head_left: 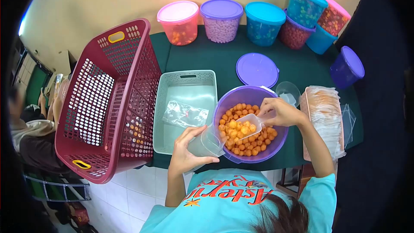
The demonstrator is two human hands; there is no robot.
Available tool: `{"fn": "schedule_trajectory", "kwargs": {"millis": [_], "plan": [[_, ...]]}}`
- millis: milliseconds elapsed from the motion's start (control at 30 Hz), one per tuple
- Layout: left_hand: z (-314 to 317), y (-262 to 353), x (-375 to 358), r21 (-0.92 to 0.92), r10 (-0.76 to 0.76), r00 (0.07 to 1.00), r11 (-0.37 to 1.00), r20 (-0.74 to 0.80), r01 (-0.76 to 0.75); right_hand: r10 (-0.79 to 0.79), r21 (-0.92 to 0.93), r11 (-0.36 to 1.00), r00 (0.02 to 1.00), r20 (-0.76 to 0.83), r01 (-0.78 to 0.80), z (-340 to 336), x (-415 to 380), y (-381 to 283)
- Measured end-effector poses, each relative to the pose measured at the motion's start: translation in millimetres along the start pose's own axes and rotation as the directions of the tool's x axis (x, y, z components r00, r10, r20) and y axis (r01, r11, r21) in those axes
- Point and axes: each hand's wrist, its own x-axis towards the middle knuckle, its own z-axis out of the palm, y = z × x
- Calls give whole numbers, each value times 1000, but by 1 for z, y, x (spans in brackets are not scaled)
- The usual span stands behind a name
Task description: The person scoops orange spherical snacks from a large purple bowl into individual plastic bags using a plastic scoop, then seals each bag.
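Observation:
A purple tub (276, 140) on the green table holds several orange snack balls (248, 144). My right hand (280, 111) grips a clear plastic scoop (246, 126) full of balls, held inside the tub. My left hand (185, 149) holds a clear plastic bag (208, 142) open at the tub's left rim, just beside the scoop.
A grey-green tray (184, 77) with one filled bag (185, 113) lies left of the tub. A maroon basket (108, 99) tilts at the far left. The purple lid (257, 69), lidded snack tubs (221, 20) along the back, a stack of clear bags (324, 112) at right. A seated person (26, 133) at far left.

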Motion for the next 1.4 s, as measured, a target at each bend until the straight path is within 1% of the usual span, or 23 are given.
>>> {"fn": "schedule_trajectory", "kwargs": {"millis": [33, 67, 100, 133, 200, 233, 267, 300, 367, 433, 500, 567, 600, 667, 733, 800, 867, 933, 1033, 1067, 1133, 1333, 1400], "plan": [[-1, 4, 2, -2, 8, 1000, 1000, -16, -8, 26, -10, 1000, 999, -28, -26, -6, -2, -5], [-3, 9, 5, 61, 5, 1000, 998, 13, -5, 50, -19, 998, 997, -56, -52, -12, -3, -8], [-3, 13, 9, 123, -2, 999, 992, 41, -3, 23, -27, 999, 996, -83, -25, -17, -5, -9], [-1, 15, 11, 120, 4, 1000, 993, 22, -7, 11, -42, 999, 997, -75, -14, -22, -6, -9], [2, 19, 17, 182, -48, 997, 983, 64, 36, -14, -24, 1000, 995, -97, 11, -34, -8, -11], [5, 21, 19, 180, -46, 998, 983, 42, 38, -44, -34, 999, 994, -105, 41, -38, -8, -9], [8, 23, 21, 213, -8, 999, 977, 40, 0, -58, -45, 998, 994, -91, 54, -42, -7, -11], [11, 25, 23, 247, 27, 999, 968, 39, -36, -30, -31, 999, 995, -95, 27, -46, -6, -15], [18, 29, 25, 252, 27, 999, 967, 19, -31, -6, -40, 999, 997, -82, 3, -53, -4, -24], [25, 35, 27, 259, 25, 1000, 965, 9, -27, -56, -83, 995, 997, -49, 52, -58, 0, -29], [31, 43, 28, 233, -5, 1000, 973, 16, 1, -98, -119, 988, 995, -19, 96, -64, 4, -40], [37, 47, 29, 234, 11, 1000, 972, -3, -10, -95, -249, 961, 990, 101, 118, -73, 7, -62], [40, 48, 29, 232, 30, 999, 972, -14, -26, -101, -247, 961, 989, 104, 124, -78, 7, -74], [46, 53, 29, 218, 33, 998, 976, -48, -22, -94, -473, 869, 987, 130, 145, -86, 8, -96], [50, 55, 29, 204, 38, 996, 979, -77, -21, -65, -494, 860, 988, 142, 127, -89, 10, -109], [51, 56, 29, 172, 65, 990, 984, -122, -43, -132, -567, 804, 983, 125, 180, -90, 12, -117], [51, 55, 28, 167, 55, 990, 985, -132, -32, -132, -585, 789, 982, 136, 187, -91, 15, -127], [50, 53, 28, 159, 46, 989, 987, -139, -23, -139, -662, 727, 983, 118, 182, -93, 16, -135], [46, 49, 29, 103, 53, 987, 994, -154, -37, -149, -685, 706, 983, 103, 179, -92, 17, -140], [44, 47, 30, 93, 55, 990, 995, -128, -43, -142, -683, 710, 985, 98, 171, -91, 16, -139], [42, 44, 31, 78, 54, 995, 996, -88, -47, -200, -694, 697, 978, 55, 182, -89, 16, -138], [38, 39, 40, 22, 116, 993, 993, -34, -116, -123, -718, 690, 992, -1, 85, -91, 9, -153], [35, 37, 44, -5, 141, 990, 990, -23, -141, -118, -694, 718, 992, -40, 58, -87, 9, -152]]}}
